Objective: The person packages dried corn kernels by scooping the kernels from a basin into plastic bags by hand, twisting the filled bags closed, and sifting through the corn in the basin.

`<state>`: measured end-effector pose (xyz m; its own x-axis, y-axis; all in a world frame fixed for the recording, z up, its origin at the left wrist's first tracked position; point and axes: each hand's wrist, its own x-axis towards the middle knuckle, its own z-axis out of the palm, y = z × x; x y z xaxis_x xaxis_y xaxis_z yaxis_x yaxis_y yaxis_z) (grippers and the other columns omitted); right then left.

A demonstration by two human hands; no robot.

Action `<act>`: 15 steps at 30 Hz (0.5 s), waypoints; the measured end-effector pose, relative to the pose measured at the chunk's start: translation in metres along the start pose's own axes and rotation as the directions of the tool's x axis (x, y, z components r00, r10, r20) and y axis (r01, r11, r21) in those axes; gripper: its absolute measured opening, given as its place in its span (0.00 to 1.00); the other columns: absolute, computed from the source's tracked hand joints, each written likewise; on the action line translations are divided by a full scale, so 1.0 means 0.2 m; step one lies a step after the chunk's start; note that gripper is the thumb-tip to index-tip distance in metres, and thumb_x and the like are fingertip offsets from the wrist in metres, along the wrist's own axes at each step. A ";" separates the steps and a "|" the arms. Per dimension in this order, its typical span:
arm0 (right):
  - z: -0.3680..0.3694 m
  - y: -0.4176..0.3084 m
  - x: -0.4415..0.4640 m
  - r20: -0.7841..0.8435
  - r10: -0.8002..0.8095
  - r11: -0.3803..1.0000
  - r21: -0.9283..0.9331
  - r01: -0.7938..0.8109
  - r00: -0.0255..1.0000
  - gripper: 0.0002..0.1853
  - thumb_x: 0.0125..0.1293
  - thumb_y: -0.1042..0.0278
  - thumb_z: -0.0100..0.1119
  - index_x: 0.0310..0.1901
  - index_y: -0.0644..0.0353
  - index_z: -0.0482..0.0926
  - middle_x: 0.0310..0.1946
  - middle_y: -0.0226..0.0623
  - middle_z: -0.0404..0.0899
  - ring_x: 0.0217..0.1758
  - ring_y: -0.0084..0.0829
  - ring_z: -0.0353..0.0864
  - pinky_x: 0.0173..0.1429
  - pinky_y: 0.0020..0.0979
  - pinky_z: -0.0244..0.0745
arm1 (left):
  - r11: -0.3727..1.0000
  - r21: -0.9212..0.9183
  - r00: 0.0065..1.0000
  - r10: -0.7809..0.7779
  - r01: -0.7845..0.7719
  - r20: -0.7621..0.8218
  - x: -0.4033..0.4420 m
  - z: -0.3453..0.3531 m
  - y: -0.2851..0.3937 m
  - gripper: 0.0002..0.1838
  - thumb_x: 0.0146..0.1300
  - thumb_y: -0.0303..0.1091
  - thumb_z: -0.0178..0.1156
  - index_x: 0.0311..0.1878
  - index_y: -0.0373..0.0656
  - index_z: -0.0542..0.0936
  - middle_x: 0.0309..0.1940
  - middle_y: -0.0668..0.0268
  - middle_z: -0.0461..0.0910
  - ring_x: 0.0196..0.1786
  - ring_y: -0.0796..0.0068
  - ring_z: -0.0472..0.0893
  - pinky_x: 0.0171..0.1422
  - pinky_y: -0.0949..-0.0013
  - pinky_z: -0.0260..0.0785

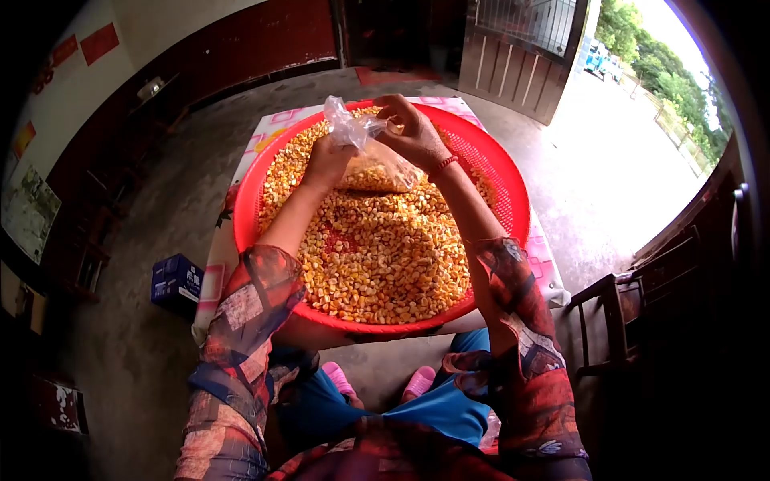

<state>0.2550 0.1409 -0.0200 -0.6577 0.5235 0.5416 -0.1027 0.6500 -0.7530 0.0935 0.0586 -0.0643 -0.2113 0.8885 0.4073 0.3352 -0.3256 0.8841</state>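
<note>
A clear plastic bag (383, 170) with corn kernels in its lower part rests on the loose kernels in a wide red basket (515, 188). My left hand (327, 163) is closed around the gathered neck of the bag, on its left side. On the other side, my right hand (415, 135), with a red bracelet at the wrist, pinches the plastic near the neck. The bag's crumpled top sticks up between the hands. Dried yellow corn kernels (385, 256) cover most of the basket floor, and a little red mesh shows through left of centre.
The basket stands on a table with a pink and white cloth (548, 268). A dark blue box (176, 280) sits on the floor at left. At right is a wooden chair (605, 321). A metal door (517, 60) stands open to the bright outdoors.
</note>
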 end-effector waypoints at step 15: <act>0.17 0.32 -0.01 0.283 0.211 0.850 -0.525 -0.032 0.936 0.35 0.44 0.39 0.58 0.56 0.43 0.66 0.54 0.32 0.69 0.59 0.31 0.66 0.59 0.46 0.60 | 0.981 -0.150 0.978 0.144 -0.121 0.153 -0.07 0.13 0.22 0.09 0.60 0.34 0.56 0.42 0.42 0.77 0.38 0.71 0.77 0.42 0.81 0.73 0.47 0.76 0.66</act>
<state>0.2249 0.1616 -0.0820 -0.8484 0.4707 0.2421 0.3261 0.8251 -0.4614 0.1348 0.0403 -0.0364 -0.0176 0.8713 0.4905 0.2170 -0.4756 0.8525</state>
